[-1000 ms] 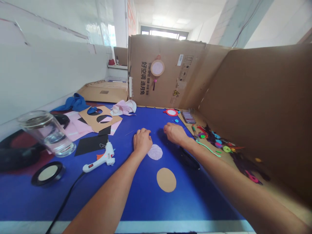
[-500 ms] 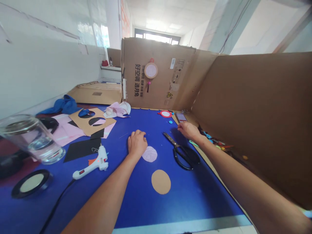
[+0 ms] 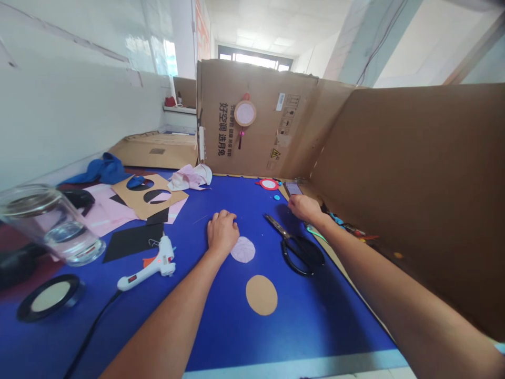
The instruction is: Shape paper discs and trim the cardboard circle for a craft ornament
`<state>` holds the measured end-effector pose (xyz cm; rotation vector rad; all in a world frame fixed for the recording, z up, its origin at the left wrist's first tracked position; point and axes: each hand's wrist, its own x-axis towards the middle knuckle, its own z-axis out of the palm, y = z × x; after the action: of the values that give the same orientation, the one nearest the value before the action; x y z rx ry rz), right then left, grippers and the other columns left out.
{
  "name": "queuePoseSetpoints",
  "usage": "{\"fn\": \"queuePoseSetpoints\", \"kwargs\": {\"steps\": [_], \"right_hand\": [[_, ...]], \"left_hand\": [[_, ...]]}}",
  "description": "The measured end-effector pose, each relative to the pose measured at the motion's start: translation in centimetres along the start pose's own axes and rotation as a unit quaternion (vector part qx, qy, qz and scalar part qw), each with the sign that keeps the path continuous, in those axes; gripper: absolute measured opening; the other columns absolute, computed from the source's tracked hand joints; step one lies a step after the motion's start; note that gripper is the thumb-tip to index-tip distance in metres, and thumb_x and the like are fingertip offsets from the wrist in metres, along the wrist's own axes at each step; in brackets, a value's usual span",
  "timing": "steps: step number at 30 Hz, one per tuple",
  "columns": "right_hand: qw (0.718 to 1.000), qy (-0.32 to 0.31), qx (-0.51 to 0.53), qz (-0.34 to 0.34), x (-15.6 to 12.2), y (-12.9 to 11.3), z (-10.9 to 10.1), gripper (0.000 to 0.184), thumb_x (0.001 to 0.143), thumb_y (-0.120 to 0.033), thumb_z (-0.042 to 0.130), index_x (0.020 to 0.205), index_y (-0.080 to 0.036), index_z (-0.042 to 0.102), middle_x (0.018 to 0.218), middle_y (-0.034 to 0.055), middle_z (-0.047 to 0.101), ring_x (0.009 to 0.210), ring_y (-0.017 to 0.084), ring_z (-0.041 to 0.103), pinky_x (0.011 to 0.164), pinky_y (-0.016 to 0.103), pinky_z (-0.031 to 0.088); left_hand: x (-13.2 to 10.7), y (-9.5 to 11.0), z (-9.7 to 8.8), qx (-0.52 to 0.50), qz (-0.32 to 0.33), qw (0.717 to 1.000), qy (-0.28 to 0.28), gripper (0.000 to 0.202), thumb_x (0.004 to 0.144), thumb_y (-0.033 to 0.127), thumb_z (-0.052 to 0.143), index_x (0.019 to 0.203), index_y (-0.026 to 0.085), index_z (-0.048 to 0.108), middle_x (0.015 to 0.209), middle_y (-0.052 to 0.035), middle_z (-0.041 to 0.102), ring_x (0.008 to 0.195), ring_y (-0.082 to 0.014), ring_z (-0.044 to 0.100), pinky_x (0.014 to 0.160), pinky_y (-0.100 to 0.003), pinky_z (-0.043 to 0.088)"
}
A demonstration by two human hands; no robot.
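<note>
The scene is lit brightly and evenly by daylight from the far window (image 3: pixel 254 59), which is blown out to white. A soft shadow is cast on the blue counter (image 3: pixel 221 337) around the scissors (image 3: pixel 298 250). Glare is seen on the glass jar (image 3: pixel 51 223). The left hand (image 3: pixel 222 231) is rendered sharply. Straight lines are bowed towards the borders, where things are stretched and slightly softened.

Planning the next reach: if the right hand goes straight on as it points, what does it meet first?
Probably the phone, lying just past the right hand; the red-rimmed disc sits slightly left of that line. Depth is unclear, so this is a guess.
</note>
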<state>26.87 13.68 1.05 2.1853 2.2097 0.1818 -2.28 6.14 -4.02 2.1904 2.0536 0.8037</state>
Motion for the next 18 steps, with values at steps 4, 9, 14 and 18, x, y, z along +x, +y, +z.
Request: {"fn": "queuePoseSetpoints", "kwargs": {"steps": [4,9,14,18], "right_hand": [[1.000,-0.008,-0.006,0.009,-0.1,1.3,-0.1,0.029,0.100,-0.029,0.049,0.107,-0.019,0.076,0.110,0.0158,0.077,0.101,0.027,0.073,0.081,0.032,0.050],[1.000,-0.010,0.001,-0.003,-0.3,1.1,0.6,0.019,0.096,-0.033,0.061,0.103,-0.024,0.076,0.108,0.0091,0.078,0.100,0.024,0.072,0.077,0.028,0.049],[0.999,0.043,-0.011,0.031,-0.1,1.1,0.9,0.026,0.098,-0.032,0.057,0.113,-0.019,0.075,0.118,0.0172,0.074,0.106,0.030,0.071,0.082,0.034,0.050],[0.995,0.082,-0.006,0.050,-0.1,0.9,0.4,0.031,0.099,-0.026,0.052,0.123,-0.019,0.071,0.123,0.0176,0.072,0.108,0.031,0.070,0.083,0.035,0.049]], "left_hand": [[0.0,0.1,0.1,0.000,0.003,1.000,0.005,0.025,0.094,0.022,0.060,0.112,0.029,0.076,0.123,-0.0042,0.071,0.114,-0.0255,0.060,0.091,-0.039,0.050],[0.0,0.0,0.1,-0.001,0.003,1.000,0.005,0.024,0.093,0.022,0.061,0.112,0.029,0.075,0.122,-0.0047,0.071,0.114,-0.0256,0.060,0.090,-0.039,0.050],[0.0,0.0,0.1,-0.004,0.005,1.000,0.009,0.026,0.093,0.022,0.061,0.113,0.029,0.075,0.121,-0.0052,0.071,0.113,-0.0259,0.060,0.091,-0.039,0.050],[0.0,0.1,0.1,-0.010,-0.002,1.000,0.008,0.027,0.094,0.021,0.060,0.114,0.030,0.074,0.122,-0.0056,0.070,0.114,-0.0260,0.060,0.091,-0.038,0.049]]}}
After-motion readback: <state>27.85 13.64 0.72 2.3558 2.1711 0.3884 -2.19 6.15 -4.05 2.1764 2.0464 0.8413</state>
